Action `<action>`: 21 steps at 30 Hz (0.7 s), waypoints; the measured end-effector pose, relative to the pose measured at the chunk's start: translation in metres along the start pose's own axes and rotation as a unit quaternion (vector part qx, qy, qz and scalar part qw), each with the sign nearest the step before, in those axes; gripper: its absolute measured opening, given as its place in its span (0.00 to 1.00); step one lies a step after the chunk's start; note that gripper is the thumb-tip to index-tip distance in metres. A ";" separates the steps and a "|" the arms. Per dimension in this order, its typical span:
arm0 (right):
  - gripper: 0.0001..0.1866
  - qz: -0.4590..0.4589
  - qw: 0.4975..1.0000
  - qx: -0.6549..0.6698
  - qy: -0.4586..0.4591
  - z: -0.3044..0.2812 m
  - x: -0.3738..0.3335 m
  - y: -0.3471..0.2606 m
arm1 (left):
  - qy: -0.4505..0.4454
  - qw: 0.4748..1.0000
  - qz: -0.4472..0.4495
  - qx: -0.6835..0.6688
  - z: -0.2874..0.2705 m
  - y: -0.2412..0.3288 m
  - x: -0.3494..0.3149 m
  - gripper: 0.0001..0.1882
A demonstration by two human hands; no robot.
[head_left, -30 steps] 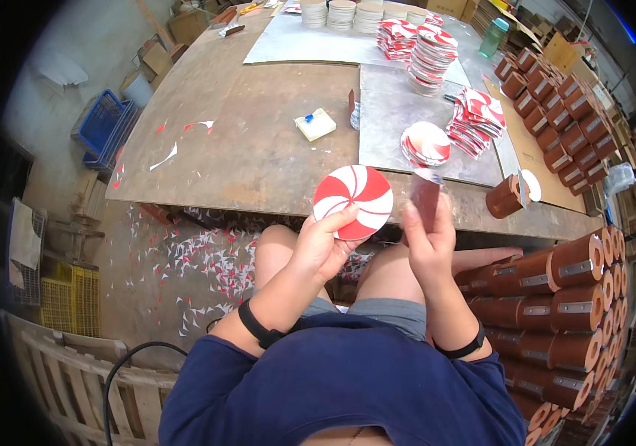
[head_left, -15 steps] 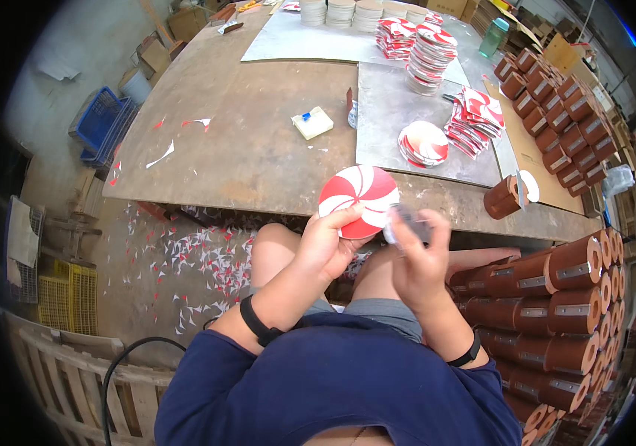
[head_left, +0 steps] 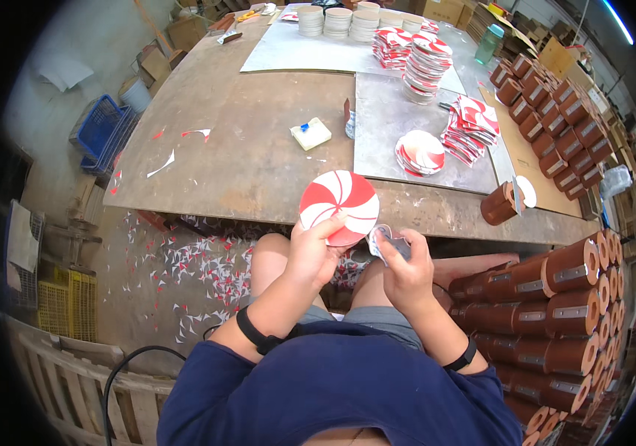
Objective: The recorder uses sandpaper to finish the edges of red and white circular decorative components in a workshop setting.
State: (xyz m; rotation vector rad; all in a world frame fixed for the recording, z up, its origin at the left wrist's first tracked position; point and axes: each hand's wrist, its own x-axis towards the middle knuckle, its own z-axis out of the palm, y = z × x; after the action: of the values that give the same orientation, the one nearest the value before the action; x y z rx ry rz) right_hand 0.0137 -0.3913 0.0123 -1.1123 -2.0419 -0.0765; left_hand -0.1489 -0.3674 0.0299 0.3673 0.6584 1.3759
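Note:
A round disc [head_left: 339,202] with a red and white swirl is gripped by its lower edge in my left hand [head_left: 313,249], the thumb lying across its face. My right hand [head_left: 409,273] is closed around a small dark grey pad with a whitish crumpled edge [head_left: 385,243], perhaps folded sandpaper. That pad is close to the disc's lower right edge; I cannot tell whether they touch. Both hands are above my lap, in front of the table's near edge. On a grey board lies a low pile of similar swirl discs [head_left: 420,153].
Swirl-patterned sheets [head_left: 470,128] and a tall disc stack [head_left: 427,68] stand on the table [head_left: 244,134]. A yellowish block [head_left: 310,134] lies mid-table. Brown cylinders [head_left: 537,290] are piled at my right, with one cylinder [head_left: 498,204] at the table edge. Paper scraps [head_left: 206,271] litter the floor.
Both hands have shifted slightly left and down with the disc and the pad. The right hand's motion blur is gone, and the pad shows more clearly.

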 end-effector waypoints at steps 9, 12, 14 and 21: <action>0.23 -0.036 0.992 0.095 0.076 -0.010 0.007 0.002 | -0.071 0.991 -0.107 -0.031 0.001 0.007 -0.005 0.20; 0.23 0.033 0.995 0.070 0.058 -0.007 -0.003 0.027 | -0.081 0.986 -0.131 -0.067 -0.003 0.013 -0.004 0.21; 0.24 0.059 0.988 0.108 0.097 -0.011 0.000 0.024 | -0.093 0.986 -0.126 -0.053 -0.006 0.013 -0.003 0.22; 0.24 0.000 0.992 0.122 0.040 -0.011 0.004 0.024 | -0.085 0.992 -0.092 0.024 -0.007 0.016 -0.005 0.23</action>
State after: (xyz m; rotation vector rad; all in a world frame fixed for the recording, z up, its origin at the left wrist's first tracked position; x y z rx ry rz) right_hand 0.0367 -0.3780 0.0154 -0.9430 -1.9213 0.1237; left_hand -0.1656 -0.3705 0.0354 0.4459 0.5712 1.1420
